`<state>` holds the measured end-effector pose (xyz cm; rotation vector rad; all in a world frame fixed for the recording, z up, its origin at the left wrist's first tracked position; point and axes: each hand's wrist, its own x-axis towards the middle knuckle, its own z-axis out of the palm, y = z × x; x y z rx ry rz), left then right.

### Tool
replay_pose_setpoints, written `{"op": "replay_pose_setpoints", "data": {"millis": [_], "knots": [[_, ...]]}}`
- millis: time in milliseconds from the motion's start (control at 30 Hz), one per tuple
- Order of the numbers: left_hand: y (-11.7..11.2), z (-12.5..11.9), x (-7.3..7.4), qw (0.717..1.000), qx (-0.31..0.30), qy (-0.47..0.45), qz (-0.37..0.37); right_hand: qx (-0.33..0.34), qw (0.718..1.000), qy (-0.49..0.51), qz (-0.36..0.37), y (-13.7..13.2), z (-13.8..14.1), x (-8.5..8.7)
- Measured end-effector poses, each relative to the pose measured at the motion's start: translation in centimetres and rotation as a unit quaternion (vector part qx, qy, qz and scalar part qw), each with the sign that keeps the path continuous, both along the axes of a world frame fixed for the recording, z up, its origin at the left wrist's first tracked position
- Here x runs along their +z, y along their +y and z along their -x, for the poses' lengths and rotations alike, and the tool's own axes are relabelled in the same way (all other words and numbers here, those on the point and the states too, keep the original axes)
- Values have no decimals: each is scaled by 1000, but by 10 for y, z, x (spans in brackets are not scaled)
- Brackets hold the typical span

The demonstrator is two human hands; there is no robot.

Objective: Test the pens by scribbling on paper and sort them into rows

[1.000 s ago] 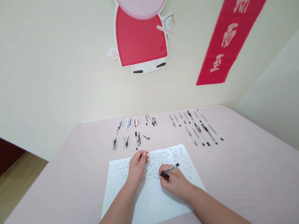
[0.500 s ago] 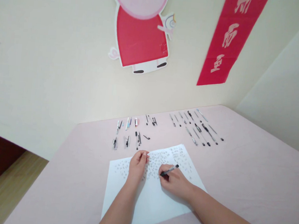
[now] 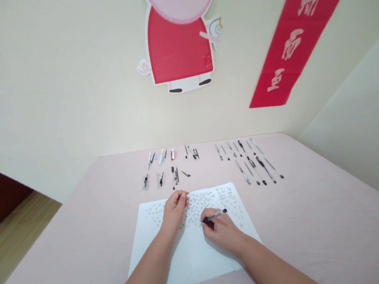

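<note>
A large white sheet of paper (image 3: 199, 265) lies on the table, its upper half covered with rows of small handwritten marks. My right hand (image 3: 219, 229) rests on it and grips a gel pen (image 3: 217, 215) with a clear barrel and dark grip. The pen tilts up to the right; its tip is hidden behind my fingers. To the left, my left hand (image 3: 175, 208) lies on the upper part of the sheet. Its fingers are curled together with the thumb against them, and I see nothing held in it.
Behind the paper, on the pink tabletop (image 3: 318, 213), several pens (image 3: 251, 162) lie in slanted rows at the right. At the left are small groups of pen parts and refills (image 3: 175, 176). A wall with a cartoon cutout (image 3: 180, 49) and a red banner (image 3: 285, 49) rises behind.
</note>
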<state>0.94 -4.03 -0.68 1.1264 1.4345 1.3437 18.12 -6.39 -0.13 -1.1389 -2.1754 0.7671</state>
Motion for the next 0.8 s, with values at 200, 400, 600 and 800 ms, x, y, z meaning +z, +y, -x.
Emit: {"op": "replay_pose_setpoints", "data": {"millis": [200, 400, 600, 800], "knots": [[0, 0, 1, 1000, -4, -1, -2, 9, 1000, 7, 2, -1, -1, -1], [1, 1, -4, 1000, -7, 1, -3, 11, 1000, 15, -8, 0, -1, -3], [1, 1, -3, 1000, -6, 4, -5, 5, 1000, 11, -2, 0, -1, -3], [1, 1, -1, 1000, -6, -1, 0, -5, 999, 42, 33, 1, -1, 3]]}}
